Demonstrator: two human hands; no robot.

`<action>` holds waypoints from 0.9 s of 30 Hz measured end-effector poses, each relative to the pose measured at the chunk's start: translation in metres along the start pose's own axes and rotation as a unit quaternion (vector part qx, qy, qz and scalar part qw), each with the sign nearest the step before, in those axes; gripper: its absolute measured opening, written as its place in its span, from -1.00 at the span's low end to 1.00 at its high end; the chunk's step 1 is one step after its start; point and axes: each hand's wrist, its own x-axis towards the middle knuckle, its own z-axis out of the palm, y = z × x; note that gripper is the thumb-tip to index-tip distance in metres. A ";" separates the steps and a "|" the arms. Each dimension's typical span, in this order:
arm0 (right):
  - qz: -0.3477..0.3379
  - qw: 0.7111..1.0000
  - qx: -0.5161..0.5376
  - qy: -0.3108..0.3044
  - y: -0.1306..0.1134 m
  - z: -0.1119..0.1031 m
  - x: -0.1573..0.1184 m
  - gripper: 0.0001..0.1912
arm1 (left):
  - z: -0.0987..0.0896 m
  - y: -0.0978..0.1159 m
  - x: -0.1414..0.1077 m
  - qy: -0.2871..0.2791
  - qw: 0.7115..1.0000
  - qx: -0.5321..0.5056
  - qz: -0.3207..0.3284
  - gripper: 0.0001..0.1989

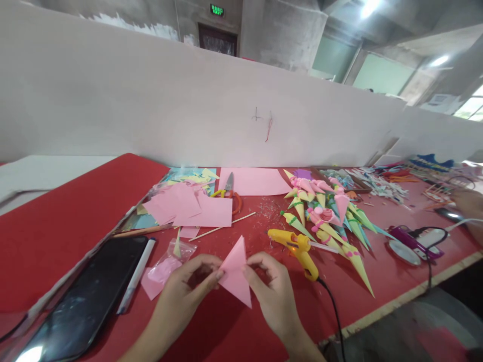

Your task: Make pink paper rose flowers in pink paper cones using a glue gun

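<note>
A folded piece of pink paper (237, 274) with pointed corners is held up over the red table, between both hands. My left hand (192, 281) pinches its left edge between thumb and fingers. On the opposite edge, my right hand (268, 281) pinches it the same way. To the right of the paper lies a yellow glue gun (298, 246) with a small orange light and a clear stick in its back. A small plastic bag (177, 250) and a pink paper piece (151, 285) lie left of my left hand.
Pink sheets (204, 208), scissors (229, 187) and a thin stick (222, 229) lie behind. A phone (90, 296) and a marker (136, 276) are at left. Paper cones (324, 211) are piled at right, near a purple device (417, 242). Another person's hand (468, 206) shows far right.
</note>
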 end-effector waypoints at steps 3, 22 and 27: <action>0.005 0.998 0.017 -0.061 0.000 0.000 0.000 -0.89 | -0.003 -0.001 0.000 0.034 0.999 0.020 0.025 -0.92; 0.155 0.946 0.282 -0.035 0.005 0.013 -0.001 -0.78 | -0.003 0.003 -0.003 0.021 0.986 -0.006 0.167 -0.74; 0.134 0.936 0.325 -0.027 0.012 0.021 -0.005 -0.77 | 0.003 0.000 -0.005 0.029 0.994 -0.070 0.085 -0.81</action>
